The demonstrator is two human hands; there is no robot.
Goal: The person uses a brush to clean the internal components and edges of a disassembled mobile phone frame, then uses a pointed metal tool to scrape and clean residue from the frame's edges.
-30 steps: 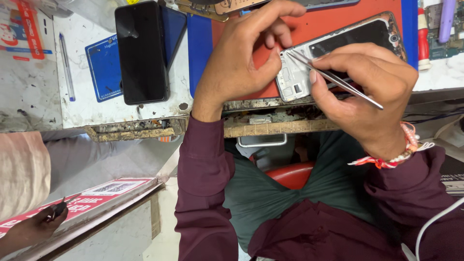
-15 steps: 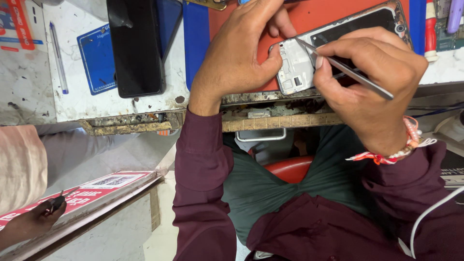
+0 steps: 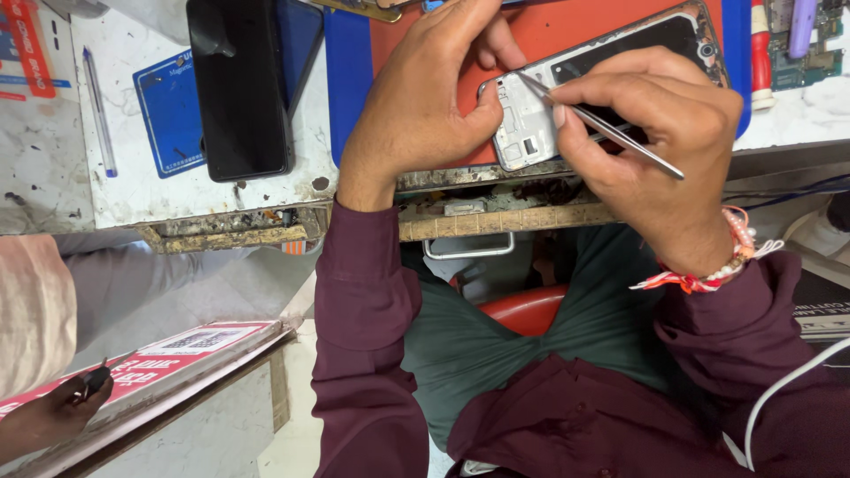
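Orange-red rubbery mat (image 3: 567, 26) with a blue border covers the near part of the scuffed white table (image 3: 53, 168), whose front edge is chipped and grimy. On the mat lies an opened phone (image 3: 540, 124), back cover off, its pale grey plastic frame showing small rectangular recesses at the near end and a glossy black area further along.

The left hand (image 3: 425, 106) lies over the phone's near corner, its grip closed loosely, thumb pressed on the frame edge and fingers curled over the top. The right hand (image 3: 655, 142) pinches thin steel tweezers (image 3: 602, 126) between thumb and forefinger, grip closed tight on them; the fine tips touch the frame close to the left thumb. Whether the tips hold anything is too small to tell.

A flat black phone (image 3: 239, 88) rests screen-up on a blue square pad (image 3: 168, 115) well to the left, with a slim pen (image 3: 97, 111) beyond it. A beaded bracelet (image 3: 708, 265) circles the right wrist.
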